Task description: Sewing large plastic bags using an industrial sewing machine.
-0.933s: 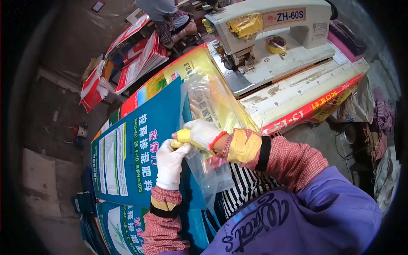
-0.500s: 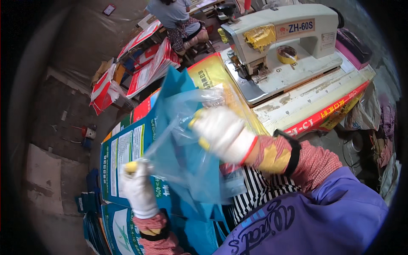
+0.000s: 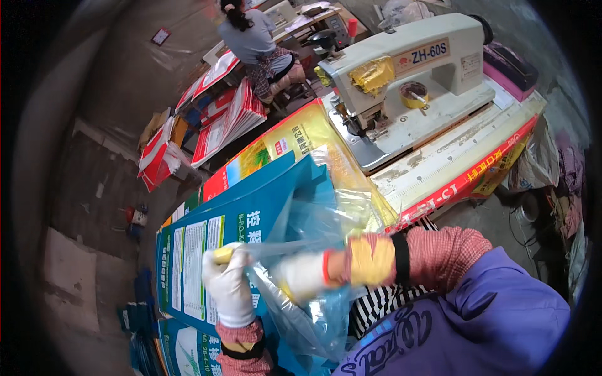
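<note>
My left hand (image 3: 229,285), in a white glove with yellow fingertips, is closed on the edge of a clear plastic bag (image 3: 313,323). My right hand (image 3: 304,276), gloved the same way, is smeared by motion beside the film; its fingers cannot be made out. The clear plastic spreads over a teal printed sack (image 3: 200,235) that lies across the work surface under both hands. Part of the sack's near side is hidden by the film and my hands.
A white sewing machine (image 3: 401,78) stands at the far right, a roll of yellow tape (image 3: 414,96) on its bed. Yellow printed sacks (image 3: 307,131) lie beside it. Red and white sacks (image 3: 229,125) are stacked at the far left, near a seated person (image 3: 257,47).
My right hand has swept down and toward me over the plastic. The left has shifted slightly right, still gripping the film. The teal sack's raised far corner has dropped lower.
</note>
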`<state>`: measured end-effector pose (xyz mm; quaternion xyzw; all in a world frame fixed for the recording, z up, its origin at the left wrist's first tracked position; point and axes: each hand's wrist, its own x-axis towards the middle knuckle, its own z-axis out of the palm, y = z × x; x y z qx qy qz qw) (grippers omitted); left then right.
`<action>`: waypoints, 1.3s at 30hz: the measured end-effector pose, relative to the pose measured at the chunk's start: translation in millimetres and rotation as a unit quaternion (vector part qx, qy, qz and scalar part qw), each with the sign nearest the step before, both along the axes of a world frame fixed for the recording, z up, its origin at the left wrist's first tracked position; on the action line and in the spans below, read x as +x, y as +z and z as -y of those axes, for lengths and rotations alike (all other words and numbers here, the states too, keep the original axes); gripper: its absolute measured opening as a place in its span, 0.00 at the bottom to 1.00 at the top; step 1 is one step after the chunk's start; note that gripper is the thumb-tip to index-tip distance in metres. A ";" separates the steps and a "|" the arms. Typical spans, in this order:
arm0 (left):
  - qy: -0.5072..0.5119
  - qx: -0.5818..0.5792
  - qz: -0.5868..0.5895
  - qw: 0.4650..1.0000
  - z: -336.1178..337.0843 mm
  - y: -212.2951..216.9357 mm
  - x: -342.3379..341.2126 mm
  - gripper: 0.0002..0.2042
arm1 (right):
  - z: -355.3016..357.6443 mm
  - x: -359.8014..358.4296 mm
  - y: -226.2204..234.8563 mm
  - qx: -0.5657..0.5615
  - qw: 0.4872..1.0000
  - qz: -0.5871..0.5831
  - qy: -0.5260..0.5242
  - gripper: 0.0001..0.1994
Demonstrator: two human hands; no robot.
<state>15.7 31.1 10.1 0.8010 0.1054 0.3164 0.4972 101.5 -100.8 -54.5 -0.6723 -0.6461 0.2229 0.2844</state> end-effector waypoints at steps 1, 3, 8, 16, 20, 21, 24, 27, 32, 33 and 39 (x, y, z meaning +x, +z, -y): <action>0.001 0.031 0.016 0.999 5.2 3.7 1.3 0.04 | -16.0 38.6 -38.2 0.219 0.974 0.021 -0.047 0.10; 0.058 0.007 0.070 0.996 -2.2 28.3 -8.2 0.03 | -22.6 128.6 -103.1 0.163 0.874 0.122 -0.442 0.09; 0.029 -0.009 0.089 0.996 -16.2 41.3 -44.2 0.06 | 0.4 88.2 -53.5 0.128 0.681 -0.592 -0.412 0.16; -0.613 0.101 -0.305 0.722 58.3 -50.4 -77.3 0.19 | 7.7 136.7 -40.2 0.261 0.630 -0.490 -0.542 0.32; -0.616 0.046 -0.338 0.710 77.8 -30.6 -56.5 0.21 | 9.8 111.1 -54.1 0.167 0.699 -0.476 -0.506 0.27; -0.590 0.048 -0.362 0.720 82.5 -9.8 -40.1 0.23 | -4.7 105.1 -80.7 0.255 0.659 -0.543 -0.453 0.25; -0.468 0.294 -0.239 0.798 79.3 31.0 9.7 0.07 | -13.2 79.7 -74.0 0.223 0.780 -0.418 -0.409 0.41; -0.298 0.476 -0.063 0.825 78.1 51.6 71.6 0.12 | 21.3 55.6 -15.4 0.134 0.844 -0.313 -0.416 0.42; -0.181 0.719 0.030 0.670 102.5 42.1 171.4 0.17 | 36.9 46.8 -0.6 0.121 0.891 -0.271 -0.343 0.37; -0.192 0.742 0.014 0.642 95.1 33.3 181.9 0.15 | 33.1 40.3 -0.7 0.129 0.908 -0.224 -0.331 0.37; -0.473 0.474 -0.440 0.598 73.2 -33.5 158.6 0.06 | 17.7 20.9 -52.2 0.222 0.947 -0.144 -0.181 0.38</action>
